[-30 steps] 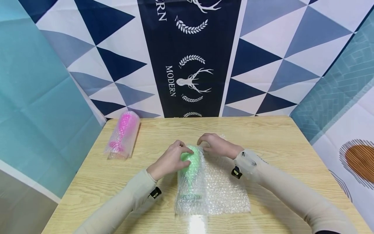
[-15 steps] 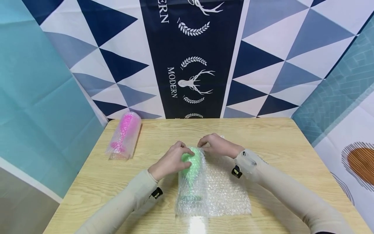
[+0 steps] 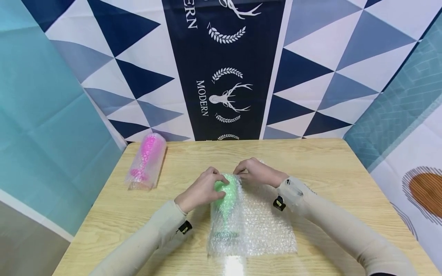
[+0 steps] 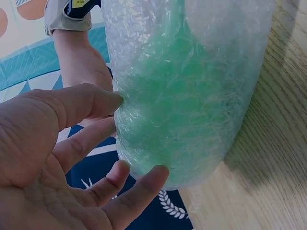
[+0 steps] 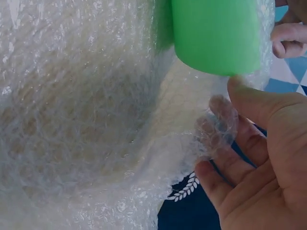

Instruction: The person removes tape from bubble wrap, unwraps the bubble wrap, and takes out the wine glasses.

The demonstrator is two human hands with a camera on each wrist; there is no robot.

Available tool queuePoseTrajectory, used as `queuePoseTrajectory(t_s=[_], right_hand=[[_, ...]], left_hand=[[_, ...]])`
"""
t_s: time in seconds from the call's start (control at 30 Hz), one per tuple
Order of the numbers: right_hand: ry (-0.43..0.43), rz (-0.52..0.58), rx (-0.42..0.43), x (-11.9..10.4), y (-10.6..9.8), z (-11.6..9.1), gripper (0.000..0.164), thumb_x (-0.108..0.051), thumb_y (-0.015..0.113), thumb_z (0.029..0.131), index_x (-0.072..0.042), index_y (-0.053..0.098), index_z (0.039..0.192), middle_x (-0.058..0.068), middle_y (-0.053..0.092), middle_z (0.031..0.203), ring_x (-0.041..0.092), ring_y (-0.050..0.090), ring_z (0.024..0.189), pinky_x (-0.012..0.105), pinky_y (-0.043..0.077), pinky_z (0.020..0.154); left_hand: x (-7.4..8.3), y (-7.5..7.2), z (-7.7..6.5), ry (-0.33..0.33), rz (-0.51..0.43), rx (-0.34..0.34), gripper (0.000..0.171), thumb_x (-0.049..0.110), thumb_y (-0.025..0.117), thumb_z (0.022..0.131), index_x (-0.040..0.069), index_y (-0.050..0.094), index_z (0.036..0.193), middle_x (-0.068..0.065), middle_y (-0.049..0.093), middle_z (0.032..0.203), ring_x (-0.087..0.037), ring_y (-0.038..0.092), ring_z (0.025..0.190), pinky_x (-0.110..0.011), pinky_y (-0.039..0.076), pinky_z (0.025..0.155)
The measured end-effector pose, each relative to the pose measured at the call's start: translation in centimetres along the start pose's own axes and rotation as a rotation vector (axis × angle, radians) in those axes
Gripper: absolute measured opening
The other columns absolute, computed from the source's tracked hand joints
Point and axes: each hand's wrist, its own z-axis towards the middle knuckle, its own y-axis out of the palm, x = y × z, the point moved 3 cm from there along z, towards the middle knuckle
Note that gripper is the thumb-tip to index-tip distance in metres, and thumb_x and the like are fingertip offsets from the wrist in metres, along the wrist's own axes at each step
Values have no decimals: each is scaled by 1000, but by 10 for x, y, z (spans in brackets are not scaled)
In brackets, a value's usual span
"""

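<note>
A green goblet (image 3: 226,199) lies on the table under bubble wrap, its bowl end away from me and its foot toward me. My left hand (image 3: 203,188) holds the wrapped bowl; in the left wrist view its thumb and fingertips touch the wrap over the green bowl (image 4: 172,105). At the rim end, my right hand (image 3: 256,171) pinches the edge of the bubble wrap (image 3: 266,226). The right wrist view shows its thumb at the rim of the smooth green goblet (image 5: 216,38), with some fingers behind the clear wrap (image 5: 86,115).
A pink goblet (image 3: 146,151) in bubble wrap lies at the table's back left corner. The flat part of the green goblet's wrap spreads to the right over the wooden table (image 3: 310,161). Patterned cloth (image 3: 304,76) hangs behind the table.
The right fingertips have come slightly closer to the wrap's edge at the rim. Left hand and goblet keep their place; the head view shifts a little.
</note>
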Motion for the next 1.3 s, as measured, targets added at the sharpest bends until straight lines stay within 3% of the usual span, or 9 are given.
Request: queuePoseTrajectory(t_s=[0.1,0.23,0.57,1.3], right_hand=[[-11,-5,-5,0,2,0,15,-3,72,94,-12,82,99,1,79,98,12,73,91,26,60,83],[-12,-42,14,0,3,3,13,-3,73,93,-12,81,96,1,79,95,12,73,89,28,61,82],[105,-53,71,8,4,4,10,-5,70,96,-10,78,96,1,78,93,11,71,85,28,60,79],[161,-85,2,25,1,9,12,-3,65,97,-7,75,92,3,75,90,11,66,79,29,59,78]], left_hand=[[-2,3,-1,-13,-9,-4,34,15,80,87,12,76,120,-15,56,128,-31,57,115,-45,52,100],[-2,3,-1,-10,2,-2,34,15,79,87,11,75,120,-16,56,128,-31,57,115,-45,52,99],[-2,4,-1,2,6,1,33,15,79,87,11,76,119,-15,56,126,-28,56,113,-44,52,99],[5,5,-3,18,48,0,32,15,77,90,12,75,122,-14,57,125,-26,55,111,-41,52,98]])
